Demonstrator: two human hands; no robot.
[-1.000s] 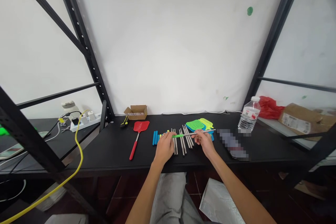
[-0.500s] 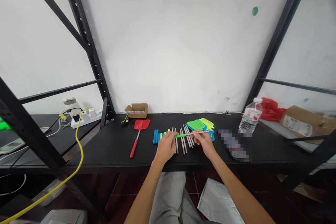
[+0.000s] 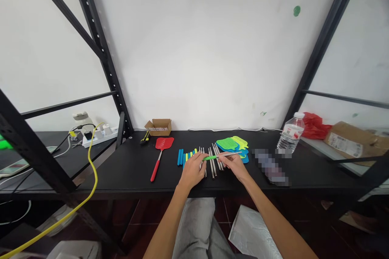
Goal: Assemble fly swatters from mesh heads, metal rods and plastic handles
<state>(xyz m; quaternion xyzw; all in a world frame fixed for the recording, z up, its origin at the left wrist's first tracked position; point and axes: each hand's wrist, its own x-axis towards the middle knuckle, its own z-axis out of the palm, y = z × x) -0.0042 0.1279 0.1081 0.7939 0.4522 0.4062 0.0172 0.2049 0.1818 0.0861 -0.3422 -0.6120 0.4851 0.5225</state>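
Observation:
My left hand (image 3: 194, 168) is closed around a green handle (image 3: 210, 157), whose end points to the right. A thin metal rod (image 3: 227, 154) meets the handle's right end, and my right hand (image 3: 236, 166) pinches it close to that joint. Beneath and between my hands lie several loose metal rods (image 3: 212, 166). Blue and yellow handle tubes (image 3: 180, 157) lie in a row beside my left hand, partly covered by it. Beyond my right hand is a pile of green, yellow and blue fly swatter heads (image 3: 227, 143).
An assembled red fly swatter (image 3: 164, 143) lies on the black table (image 3: 121, 170), left of the tubes. Farther back are a small cardboard box (image 3: 161, 131) and a black-yellow tool (image 3: 145, 138). A water bottle (image 3: 291, 134) and a blurred-out object (image 3: 270, 166) are to the right.
My right hand has shifted slightly left along the metal rod, towards the green handle. My left hand stays nearly in place, still gripping the handle.

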